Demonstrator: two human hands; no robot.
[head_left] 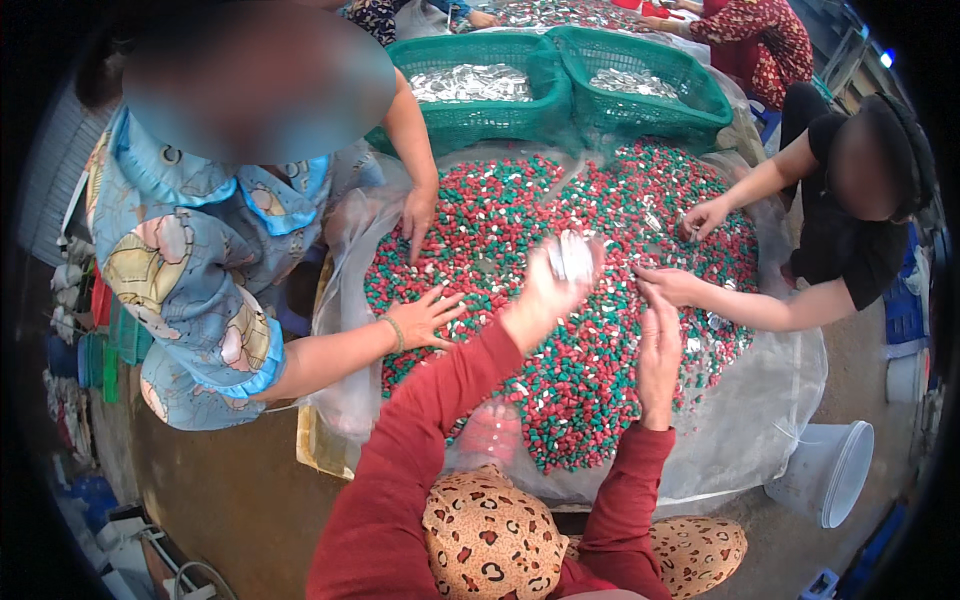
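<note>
My left hand, a little smeared by motion, is raised over the middle of a wide heap of small red, green and white pieces. It is closed around several shiny silver-white strips, whose exact kind I cannot make out. Farther right, my right hand is open over the heap, its fingers stretched out and side by side. A co-worker's fingertips are close to its tips. Other silvery strips lie scattered among the coloured pieces.
Clear plastic sheeting lies under the heap. Two green mesh-lined baskets of silvery strips stand at the far side. Co-workers' hands reach in from left and right. A white bucket stands at the near right.
</note>
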